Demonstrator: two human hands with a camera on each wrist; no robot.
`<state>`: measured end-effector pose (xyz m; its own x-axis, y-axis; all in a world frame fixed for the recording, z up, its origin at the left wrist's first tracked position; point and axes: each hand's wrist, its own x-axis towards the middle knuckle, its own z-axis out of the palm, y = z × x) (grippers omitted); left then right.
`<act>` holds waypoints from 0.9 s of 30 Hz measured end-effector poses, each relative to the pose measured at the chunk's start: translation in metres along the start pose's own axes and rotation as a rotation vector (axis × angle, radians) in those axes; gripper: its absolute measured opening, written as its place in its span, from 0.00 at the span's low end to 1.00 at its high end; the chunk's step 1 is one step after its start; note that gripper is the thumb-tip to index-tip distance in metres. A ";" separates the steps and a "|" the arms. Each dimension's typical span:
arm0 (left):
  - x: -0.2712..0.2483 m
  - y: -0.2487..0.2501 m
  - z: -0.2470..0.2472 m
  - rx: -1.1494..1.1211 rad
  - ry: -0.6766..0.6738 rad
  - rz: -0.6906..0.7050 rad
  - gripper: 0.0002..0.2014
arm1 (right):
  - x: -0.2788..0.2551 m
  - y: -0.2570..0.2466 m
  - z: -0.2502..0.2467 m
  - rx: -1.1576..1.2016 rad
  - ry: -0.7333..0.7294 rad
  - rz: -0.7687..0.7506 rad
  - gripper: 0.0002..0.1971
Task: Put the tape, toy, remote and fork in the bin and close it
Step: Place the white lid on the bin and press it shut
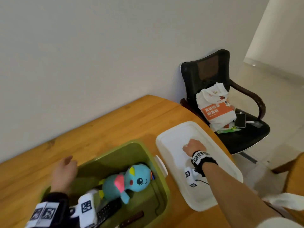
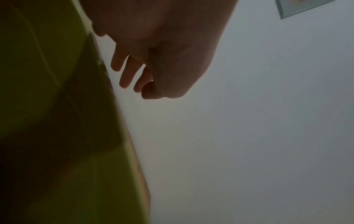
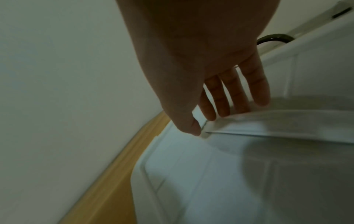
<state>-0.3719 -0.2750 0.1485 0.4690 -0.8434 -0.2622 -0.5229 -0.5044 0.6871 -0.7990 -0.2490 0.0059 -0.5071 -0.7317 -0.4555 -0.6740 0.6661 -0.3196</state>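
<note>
An open green bin [image 1: 115, 152] stands on the wooden table [image 1: 123, 119]. Inside lie a blue plush toy [image 1: 131, 181] and a black remote [image 1: 107, 211]; I cannot see the tape or fork. My left hand [image 1: 65, 171] hovers over the bin's left rim, fingers loosely curled and holding nothing [image 2: 134, 84], beside the green wall [image 2: 47, 75]. The white lid [image 1: 181, 134] lies to the right of the bin, overhanging the table edge. My right hand [image 1: 193, 145] grips its raised handle ridge [image 3: 268, 125], fingers [image 3: 226, 98] dipped behind it and the thumb in front.
A white latch [image 1: 162, 165] sticks out from the bin's right side. Beyond the table corner a black office chair [image 1: 213, 76] holds a white and orange bag [image 1: 217, 109] and a phone [image 1: 240, 120]. A wooden chair [image 1: 294, 175] stands at the right. The wall runs along the table's far edge.
</note>
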 end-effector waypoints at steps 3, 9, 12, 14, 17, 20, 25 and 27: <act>0.000 0.043 0.041 0.081 -0.135 0.087 0.20 | 0.008 0.000 0.005 -0.050 -0.031 -0.002 0.26; -0.011 0.073 0.094 0.182 -0.278 0.066 0.09 | 0.018 0.002 -0.003 -0.224 -0.044 -0.064 0.18; -0.013 0.074 0.108 0.261 -0.238 0.025 0.14 | 0.019 0.002 -0.004 -0.278 -0.059 -0.120 0.12; -0.019 0.075 0.111 0.283 -0.216 0.012 0.16 | 0.020 0.004 -0.003 -0.271 -0.067 -0.148 0.10; -0.024 0.080 0.104 0.217 -0.246 -0.022 0.16 | 0.021 0.006 -0.009 -0.244 -0.079 -0.151 0.10; -0.015 0.077 0.098 0.083 -0.255 -0.056 0.16 | 0.019 -0.006 -0.031 -0.213 -0.067 -0.133 0.14; -0.035 0.096 0.087 -0.141 -0.317 -0.014 0.09 | 0.003 -0.041 -0.095 -0.089 0.011 -0.212 0.22; -0.044 0.103 0.078 -0.233 -0.349 0.027 0.09 | -0.015 -0.063 -0.120 -0.040 0.065 -0.287 0.24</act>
<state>-0.5015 -0.3043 0.1780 0.1666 -0.8882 -0.4282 -0.3382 -0.4594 0.8213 -0.8134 -0.2971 0.1327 -0.3249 -0.8981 -0.2963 -0.8149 0.4249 -0.3943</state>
